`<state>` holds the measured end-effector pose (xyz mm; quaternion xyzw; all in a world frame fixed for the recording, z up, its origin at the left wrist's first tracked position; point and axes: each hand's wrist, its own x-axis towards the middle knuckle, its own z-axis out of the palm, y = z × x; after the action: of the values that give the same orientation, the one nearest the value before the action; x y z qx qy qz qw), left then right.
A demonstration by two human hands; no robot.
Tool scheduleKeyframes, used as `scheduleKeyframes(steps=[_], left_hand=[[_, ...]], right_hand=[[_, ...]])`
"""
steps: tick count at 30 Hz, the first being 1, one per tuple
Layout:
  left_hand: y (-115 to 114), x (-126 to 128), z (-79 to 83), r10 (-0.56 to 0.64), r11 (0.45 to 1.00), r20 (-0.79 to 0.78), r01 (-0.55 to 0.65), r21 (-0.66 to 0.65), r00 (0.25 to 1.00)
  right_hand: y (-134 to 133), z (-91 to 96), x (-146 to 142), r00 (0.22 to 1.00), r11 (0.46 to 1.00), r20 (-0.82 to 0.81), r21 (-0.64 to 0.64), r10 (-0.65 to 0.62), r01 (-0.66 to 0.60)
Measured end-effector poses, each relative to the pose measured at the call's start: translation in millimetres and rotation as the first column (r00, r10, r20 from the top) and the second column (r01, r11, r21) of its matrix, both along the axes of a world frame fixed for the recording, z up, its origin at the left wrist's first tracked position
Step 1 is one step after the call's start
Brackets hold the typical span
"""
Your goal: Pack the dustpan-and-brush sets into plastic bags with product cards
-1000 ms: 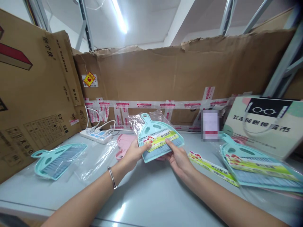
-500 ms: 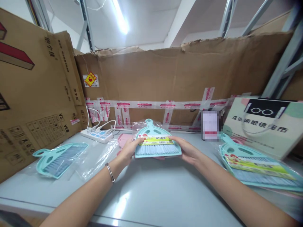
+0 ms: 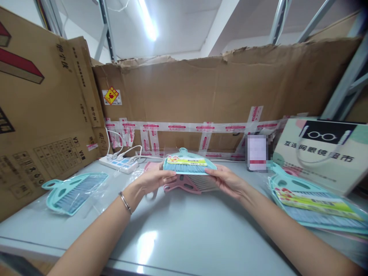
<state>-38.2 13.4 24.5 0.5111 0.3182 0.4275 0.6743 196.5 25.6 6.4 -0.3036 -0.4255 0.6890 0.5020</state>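
Both hands hold a teal brush and dustpan set (image 3: 188,165) with a green and yellow label, lying almost flat just above the grey table (image 3: 184,234). My left hand (image 3: 153,181) grips its left edge with closed fingers, and a metal bracelet sits on that wrist. My right hand (image 3: 225,180) grips the right edge, thumb on top. Directly under the set lies a pink dustpan and brush (image 3: 184,184) on the table.
A loose teal brush (image 3: 73,189) on clear plastic lies at the left. Several teal packaged sets (image 3: 310,199) are stacked at the right before a printed paper bag (image 3: 324,151). A white power strip (image 3: 118,163) and cardboard walls (image 3: 218,92) stand behind.
The teal set has tipped from upright facing me to nearly flat and has come down over the pink dustpan. Its plastic bag no longer shows behind it.
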Motion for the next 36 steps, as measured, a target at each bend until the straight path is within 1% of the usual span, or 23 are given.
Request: scheduleKeyframes(steps=[1, 3, 6, 8, 9, 11, 13, 15, 18, 20, 21, 22, 23, 24, 25, 27, 29, 30, 31, 32, 34, 35, 36], left_hand=[[1, -1, 0.6, -0.015, 0.999, 0.004, 0.015, 0.031, 1.0], [2, -1, -0.6, 0.011, 0.997, 0.002, -0.011, 0.072, 1.0], [4, 4, -7.5, 0.159, 0.985, -0.064, -0.155, 0.072, 0.985], [4, 8, -12.5, 0.274, 0.961, -0.123, -0.266, 0.072, 0.954], [4, 10, -14.1, 0.317, 0.948, -0.151, -0.307, 0.086, 0.937], [3, 12, -14.0, 0.36, 0.932, -0.213, -0.337, 0.135, 0.909], [3, 10, -10.1, 0.375, 0.923, -0.255, -0.332, 0.197, 0.891], [3, 5, -4.1, 0.347, 0.927, -0.228, -0.295, 0.233, 0.91], [3, -4, 2.7, 0.2, 0.951, -0.125, -0.161, 0.265, 0.972], [2, -7, 3.4, 0.099, 0.939, -0.156, -0.041, 0.341, 0.983], [1, -7, 2.5, 0.077, 0.918, -0.204, 0.01, 0.397, 0.976], [0, -6, 0.8, 0.079, 0.889, -0.257, 0.048, 0.455, 0.963], [-1, -4, -1.4, 0.11, 0.857, -0.302, 0.064, 0.512, 0.947], [-2, -1, -3.9, 0.165, 0.827, -0.328, 0.05, 0.561, 0.93], [-3, 3, -6.4, 0.244, 0.8, -0.328, 0.002, 0.6, 0.913], [-5, 10, -10.5, 0.44, 0.733, -0.267, -0.171, 0.659, 0.857], [-5, 16, -12.8, 0.604, 0.635, -0.171, -0.34, 0.694, 0.778], [-5, 17, -13.3, 0.661, 0.583, -0.121, -0.405, 0.704, 0.741], [-5, 18, -13.5, 0.7, 0.538, -0.075, -0.455, 0.709, 0.711], [-4, 19, -13.5, 0.721, 0.507, -0.031, -0.496, 0.705, 0.692], [-3, 18, -13.7, 0.727, 0.488, 0.044, -0.561, 0.668, 0.685], [-2, 17, -14.0, 0.724, 0.489, 0.069, -0.581, 0.65, 0.686], [-1, 17, -14.5, 0.716, 0.495, 0.082, -0.587, 0.641, 0.693]], right_hand=[[1, -1.1, 0, 1.0, 1.0, 0.002, -0.001, -0.019, 0.019], [1, -3.5, -3, 0.998, 0.998, 0.008, -0.005, -0.063, 0.063], [0, -8.1, -10, 0.987, 0.986, 0.004, -0.047, -0.162, 0.162], [-2, -10.8, -16, 0.966, 0.959, 0.026, -0.109, -0.259, 0.26], [-3, -11.5, -18, 0.952, 0.943, 0.044, -0.133, -0.303, 0.306], [-5, -10.9, -21, 0.927, 0.916, 0.07, -0.145, -0.369, 0.375], [-7, -7.7, -22, 0.913, 0.904, 0.06, -0.126, -0.404, 0.409], [-8, -3.3, -20, 0.9, 0.893, 0.031, -0.114, -0.434, 0.435], [-8, 1.4, -17, 0.883, 0.875, 0.018, -0.122, -0.47, 0.468], [-7, 1.3, -15, 0.881, 0.875, 0.012, -0.115, -0.473, 0.471], [-7, 0.5, -14, 0.883, 0.878, 0.006, -0.103, -0.47, 0.468], [-6, -0.7, -13, 0.885, 0.882, 0.001, -0.085, -0.465, 0.464], [-6, -2.0, -13, 0.888, 0.886, 0.001, -0.062, -0.46, 0.46], [-5, -3.0, -13, 0.889, 0.889, 0.009, -0.038, -0.457, 0.457], [-5, -3.7, -12, 0.89, 0.89, 0.026, -0.012, -0.454, 0.455], [-6, -3.2, -11, 0.893, 0.897, 0.086, 0.05, -0.441, 0.438], [-7, -0.9, -9, 0.91, 0.917, 0.13, 0.132, -0.393, 0.377], [-8, 0.3, -8, 0.931, 0.931, 0.13, 0.178, -0.342, 0.318], [-8, 1.2, -7, 0.955, 0.943, 0.121, 0.229, -0.272, 0.24], [-9, 1.4, -6, 0.975, 0.946, 0.112, 0.283, -0.194, 0.156], [-9, -0.2, -6, 0.989, 0.922, 0.133, 0.387, -0.072, 0.015], [-9, -2.0, -7, 0.986, 0.904, 0.153, 0.428, -0.067, -0.005], [-8, -4.3, -8, 0.981, 0.89, 0.165, 0.456, -0.103, 0.016]])
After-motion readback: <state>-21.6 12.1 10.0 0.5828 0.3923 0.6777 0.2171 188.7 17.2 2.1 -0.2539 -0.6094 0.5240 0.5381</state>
